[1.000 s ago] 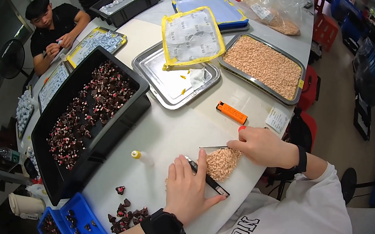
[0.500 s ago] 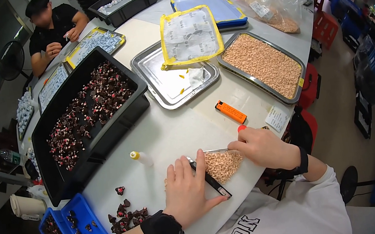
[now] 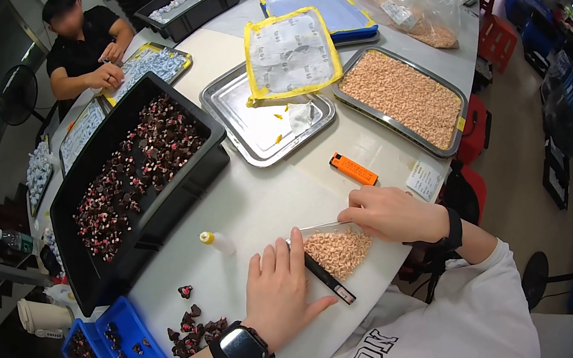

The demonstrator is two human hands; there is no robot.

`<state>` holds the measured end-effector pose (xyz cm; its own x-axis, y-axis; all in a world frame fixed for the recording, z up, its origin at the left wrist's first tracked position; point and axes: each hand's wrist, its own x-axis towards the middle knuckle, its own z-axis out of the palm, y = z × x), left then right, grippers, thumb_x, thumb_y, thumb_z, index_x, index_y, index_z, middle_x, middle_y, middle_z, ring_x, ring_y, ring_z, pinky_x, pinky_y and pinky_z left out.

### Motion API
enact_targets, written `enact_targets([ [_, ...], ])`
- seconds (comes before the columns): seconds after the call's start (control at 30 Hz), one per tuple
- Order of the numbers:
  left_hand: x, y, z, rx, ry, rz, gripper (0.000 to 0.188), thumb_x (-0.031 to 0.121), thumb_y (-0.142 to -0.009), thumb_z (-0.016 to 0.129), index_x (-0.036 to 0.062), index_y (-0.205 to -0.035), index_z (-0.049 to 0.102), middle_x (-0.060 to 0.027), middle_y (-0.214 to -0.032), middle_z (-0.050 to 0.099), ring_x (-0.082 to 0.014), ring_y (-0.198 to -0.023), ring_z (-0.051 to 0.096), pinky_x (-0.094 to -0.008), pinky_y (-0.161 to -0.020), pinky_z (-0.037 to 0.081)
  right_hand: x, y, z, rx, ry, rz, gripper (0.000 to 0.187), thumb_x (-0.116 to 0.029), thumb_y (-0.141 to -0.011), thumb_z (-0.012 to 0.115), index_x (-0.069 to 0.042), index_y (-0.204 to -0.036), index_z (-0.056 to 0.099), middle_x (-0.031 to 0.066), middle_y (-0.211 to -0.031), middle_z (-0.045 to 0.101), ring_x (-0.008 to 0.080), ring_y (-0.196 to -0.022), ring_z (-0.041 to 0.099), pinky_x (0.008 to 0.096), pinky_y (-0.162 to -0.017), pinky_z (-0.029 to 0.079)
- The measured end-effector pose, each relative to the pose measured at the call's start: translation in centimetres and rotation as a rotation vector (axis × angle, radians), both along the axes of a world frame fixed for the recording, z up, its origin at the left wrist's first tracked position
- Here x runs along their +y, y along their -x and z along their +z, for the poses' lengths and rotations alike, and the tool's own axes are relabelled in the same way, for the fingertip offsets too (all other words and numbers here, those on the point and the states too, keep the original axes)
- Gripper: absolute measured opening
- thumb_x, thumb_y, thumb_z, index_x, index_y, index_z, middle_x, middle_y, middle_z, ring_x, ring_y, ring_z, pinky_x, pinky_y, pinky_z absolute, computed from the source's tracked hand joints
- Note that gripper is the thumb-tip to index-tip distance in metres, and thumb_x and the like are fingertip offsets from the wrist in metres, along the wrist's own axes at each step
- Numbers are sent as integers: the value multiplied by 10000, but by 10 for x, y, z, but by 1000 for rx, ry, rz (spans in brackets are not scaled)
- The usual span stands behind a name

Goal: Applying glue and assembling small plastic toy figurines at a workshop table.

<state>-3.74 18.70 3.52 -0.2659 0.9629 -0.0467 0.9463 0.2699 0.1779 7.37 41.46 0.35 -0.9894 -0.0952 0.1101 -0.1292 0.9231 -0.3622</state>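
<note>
My left hand [image 3: 277, 288] lies palm down on the white table, fingers stretched out and holding nothing. Its index fingertip is by the end of a thin metal tool [image 3: 323, 227]. Along that hand's right side lies a narrow black bar [image 3: 329, 276], perhaps a utility knife. My right hand [image 3: 392, 213] is closed in a pinch on the tool's other end; its kind I cannot make out. Below the tool, between both hands, spreads a pile of tiny pale pink-beige pieces [image 3: 340, 252]. Dark brown pieces with pink bits [image 3: 195, 333] lie left of my left wrist.
A small yellow-capped bottle [image 3: 216, 242] and an orange flat case [image 3: 353, 169] stand beyond my hands. Farther back are a black bin [image 3: 151, 215] of brown pieces, a metal tray [image 3: 275, 152] and a tray of beige pieces [image 3: 404, 98]. A blue bin [image 3: 125, 314] is left; a co-worker [image 3: 82, 50] sits far left.
My right hand has shifted slightly left and up along the metal tool, and its red end no longer shows. My left hand has moved slightly left. The co-worker's hand has reached to a tray.
</note>
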Motion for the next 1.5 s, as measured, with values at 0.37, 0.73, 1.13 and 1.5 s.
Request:
enact_targets([
  [0.37, 1, -1, -2, 17, -3, 16, 1001, 474, -662, 749, -113, -1337, 300, -215, -1241, 489, -333, -1098, 494, -437, -944, 355, 9, 13, 8, -55, -86, 128, 295, -73, -742, 664, -131, -1019, 584, 40, -906, 533, 215, -863, 572, 322, -654, 491],
  [0.73, -1, -9, -10, 98, 33, -1, 919, 472, -724, 694, -44, -1375, 301, -235, -1221, 467, -337, -1121, 458, -479, -978, 337, 13, 9, 12, -67, -43, 132, 171, -91, -781, 591, -109, -950, 612, 57, -858, 535, 228, -854, 583, 347, -678, 498],
  [1.13, -2, -19, -7, 98, 35, -24, 896, 455, -737, 682, -63, -1367, 309, -241, -1218, 463, -339, -1150, 440, -478, -990, 320, 14, 3, 12, -61, -15, 133, 252, -35, -744, 637, -132, -974, 598, 38, -865, 523, 212, -843, 571, 321, -650, 490],
  [1.5, -2, -22, -7, 107, 29, -37, 897, 473, -733, 681, -32, -1378, 315, -268, -1188, 484, -362, -1104, 463, -472, -985, 316, 13, -5, 9, -72, -1, 107, 310, 3, -701, 627, -133, -979, 602, 38, -889, 535, 216, -857, 573, 322, -663, 495],
])
